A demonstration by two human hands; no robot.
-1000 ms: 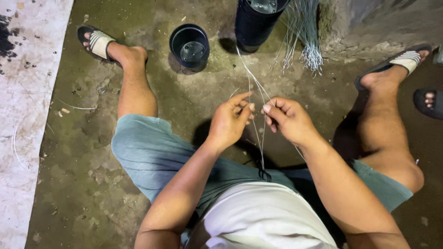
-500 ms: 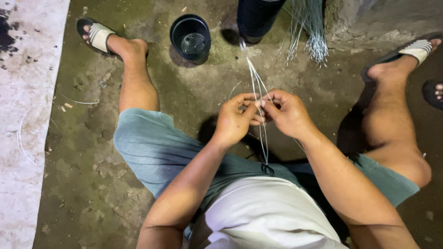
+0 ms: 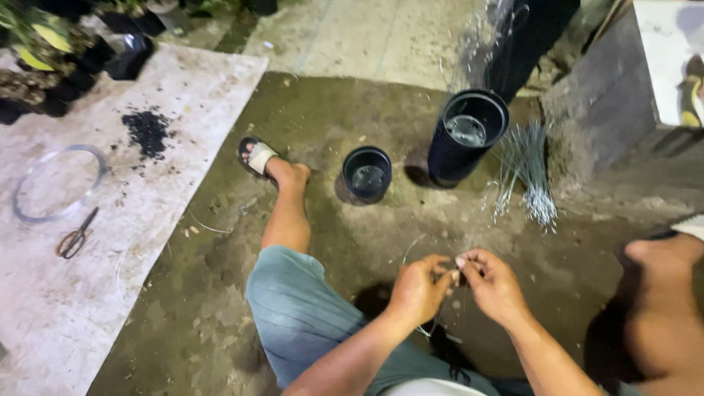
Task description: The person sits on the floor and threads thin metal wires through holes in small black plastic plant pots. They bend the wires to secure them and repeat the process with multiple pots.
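Dirt floor (image 3: 220,315) – pale slab (image 3: 147,220), grey wall (image 3: 594,125).

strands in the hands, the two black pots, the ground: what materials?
Strands between the left hand and right hand: probably thin metal wire, pale and stiff. Small pot and tall pot: likely plastic, smooth black, slight sheen. Ground: rough, stained concrete.

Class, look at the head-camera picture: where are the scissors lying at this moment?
The scissors lie far left in the head view, on the pale slab, just below the coil of wire and well away from both hands.
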